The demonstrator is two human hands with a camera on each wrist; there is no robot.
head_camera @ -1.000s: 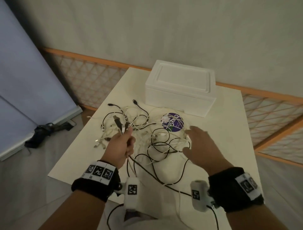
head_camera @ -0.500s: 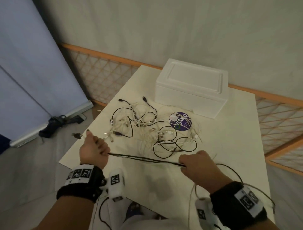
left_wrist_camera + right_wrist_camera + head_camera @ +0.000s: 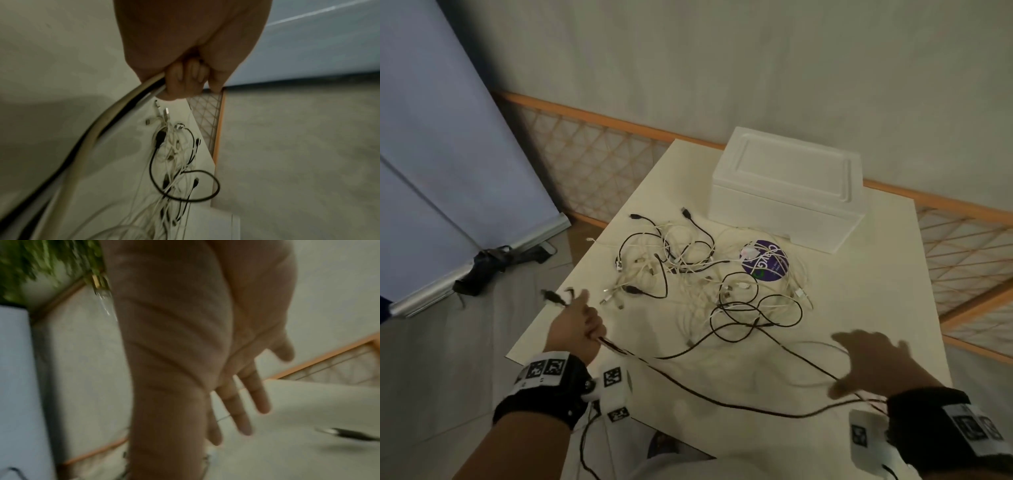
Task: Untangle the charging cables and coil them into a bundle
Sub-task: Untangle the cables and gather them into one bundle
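Head view, tangle of thin black and white charging cables (image 3: 698, 274) mid-desk (image 3: 876, 308), left hand (image 3: 577, 329) fist gripping a few strands trailing toward the near edge, right hand (image 3: 869, 363) fingers spread, holding nothing.

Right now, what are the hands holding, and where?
The left hand grips a black cable and a white cable near their plug ends. The right hand is spread open, holding nothing.

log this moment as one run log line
left hand: grips black and white cables | right hand: open above table | tangled pile: not coiled
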